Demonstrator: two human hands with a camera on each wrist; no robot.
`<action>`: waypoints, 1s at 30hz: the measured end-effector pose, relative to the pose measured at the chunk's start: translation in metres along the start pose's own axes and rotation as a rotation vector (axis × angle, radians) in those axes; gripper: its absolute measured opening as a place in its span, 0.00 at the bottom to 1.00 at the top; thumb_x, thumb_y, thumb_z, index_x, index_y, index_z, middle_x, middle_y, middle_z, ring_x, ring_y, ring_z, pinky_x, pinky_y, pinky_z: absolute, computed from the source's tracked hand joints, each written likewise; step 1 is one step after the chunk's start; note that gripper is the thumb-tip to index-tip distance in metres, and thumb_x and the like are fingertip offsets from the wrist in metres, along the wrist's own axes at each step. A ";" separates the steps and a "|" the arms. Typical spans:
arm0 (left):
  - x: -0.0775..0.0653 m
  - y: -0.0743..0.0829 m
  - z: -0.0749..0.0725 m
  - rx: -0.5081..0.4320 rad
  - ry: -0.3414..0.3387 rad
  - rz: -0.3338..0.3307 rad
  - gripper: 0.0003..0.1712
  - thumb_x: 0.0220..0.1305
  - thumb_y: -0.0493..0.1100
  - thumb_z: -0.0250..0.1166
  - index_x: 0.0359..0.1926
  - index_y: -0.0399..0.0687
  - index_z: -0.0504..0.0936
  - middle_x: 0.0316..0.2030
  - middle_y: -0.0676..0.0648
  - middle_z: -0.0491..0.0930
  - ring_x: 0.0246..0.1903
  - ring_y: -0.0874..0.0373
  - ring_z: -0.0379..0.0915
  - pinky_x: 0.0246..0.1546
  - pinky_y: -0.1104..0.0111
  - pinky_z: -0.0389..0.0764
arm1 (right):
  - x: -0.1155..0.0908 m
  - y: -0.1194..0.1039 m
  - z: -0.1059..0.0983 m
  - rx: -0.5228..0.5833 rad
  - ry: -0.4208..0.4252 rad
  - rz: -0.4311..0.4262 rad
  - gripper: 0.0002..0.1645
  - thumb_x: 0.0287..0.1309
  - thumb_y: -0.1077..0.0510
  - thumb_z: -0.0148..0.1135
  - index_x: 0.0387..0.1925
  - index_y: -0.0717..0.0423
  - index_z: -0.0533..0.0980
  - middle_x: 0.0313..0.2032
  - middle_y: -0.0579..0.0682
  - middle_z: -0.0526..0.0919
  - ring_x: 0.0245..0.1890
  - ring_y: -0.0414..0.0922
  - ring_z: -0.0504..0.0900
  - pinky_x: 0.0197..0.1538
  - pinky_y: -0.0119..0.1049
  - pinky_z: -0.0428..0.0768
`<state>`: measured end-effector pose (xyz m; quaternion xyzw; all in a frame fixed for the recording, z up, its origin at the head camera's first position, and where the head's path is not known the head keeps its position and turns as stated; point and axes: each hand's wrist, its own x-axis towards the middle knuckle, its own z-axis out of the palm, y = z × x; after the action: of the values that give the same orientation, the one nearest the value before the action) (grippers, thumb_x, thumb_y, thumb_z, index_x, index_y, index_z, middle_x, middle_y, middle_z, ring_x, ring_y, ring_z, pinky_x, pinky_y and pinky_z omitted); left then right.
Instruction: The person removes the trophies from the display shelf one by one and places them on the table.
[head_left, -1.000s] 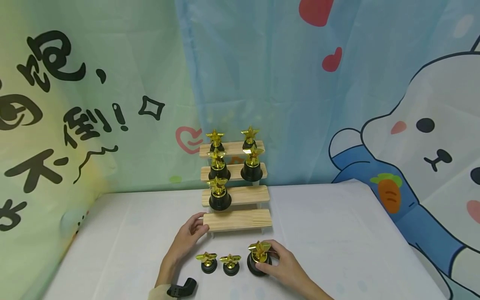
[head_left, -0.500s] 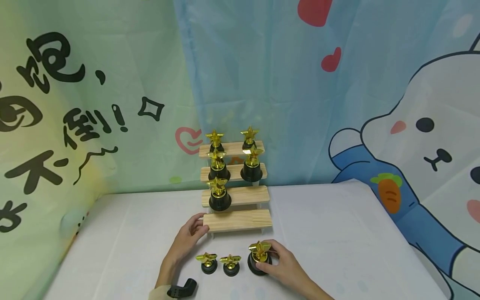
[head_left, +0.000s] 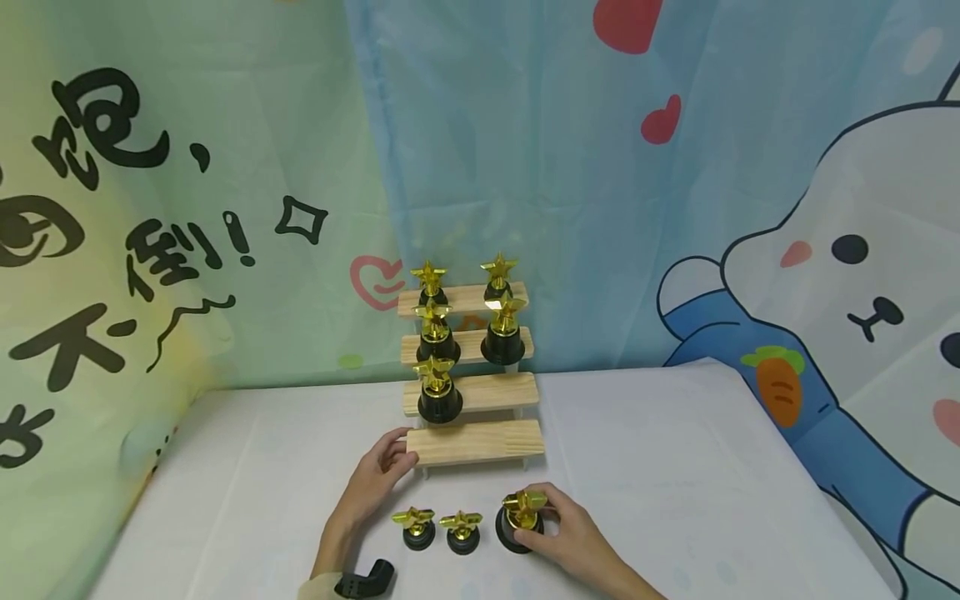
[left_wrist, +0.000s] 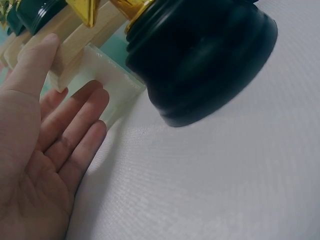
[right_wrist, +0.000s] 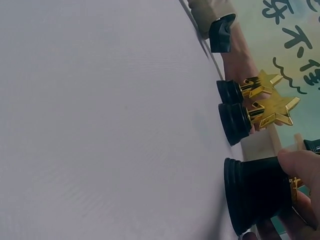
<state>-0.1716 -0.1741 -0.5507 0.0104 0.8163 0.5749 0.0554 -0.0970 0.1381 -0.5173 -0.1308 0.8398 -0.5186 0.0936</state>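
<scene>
A stepped display stand (head_left: 480,442) of pale wooden boards stands at the middle of the table. My left hand (head_left: 378,468) holds the left end of its lowest board, thumb at the front; in the left wrist view the other fingers (left_wrist: 80,122) reach under the board by a clear support (left_wrist: 107,80). My right hand (head_left: 566,533) grips a larger gold star trophy (head_left: 513,533) with a black base, thumb and fingers around the top of the base (right_wrist: 255,192). Two smaller star trophies, a left one (head_left: 417,533) and a right one (head_left: 463,537), stand beside it.
Several star trophies stand on the upper boards: two on the top board (head_left: 465,298), two on the second, and one trophy (head_left: 440,402) at the left of the third. A printed curtain (head_left: 585,208) hangs behind the white table (head_left: 637,467).
The trophy in my right hand has been turned, so its star faces another way. My left hand stays at the stand; the other trophies have not moved.
</scene>
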 end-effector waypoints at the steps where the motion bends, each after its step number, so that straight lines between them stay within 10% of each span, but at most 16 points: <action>1: 0.000 0.000 0.000 -0.004 0.000 -0.001 0.32 0.62 0.55 0.65 0.65 0.53 0.70 0.46 0.48 0.84 0.45 0.61 0.79 0.45 0.75 0.77 | -0.001 0.000 0.000 -0.005 0.004 -0.004 0.27 0.51 0.49 0.73 0.51 0.51 0.74 0.49 0.49 0.83 0.48 0.31 0.79 0.54 0.32 0.79; 30: 0.001 -0.001 0.001 0.008 0.004 0.017 0.32 0.63 0.54 0.65 0.65 0.51 0.69 0.46 0.48 0.84 0.44 0.64 0.79 0.45 0.74 0.78 | 0.000 -0.018 -0.011 -0.205 0.078 -0.140 0.33 0.53 0.45 0.71 0.58 0.52 0.72 0.55 0.46 0.80 0.55 0.45 0.78 0.58 0.45 0.77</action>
<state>-0.1721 -0.1736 -0.5520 0.0163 0.8187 0.5719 0.0490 -0.0982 0.1391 -0.4962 -0.1777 0.8801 -0.4402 0.0106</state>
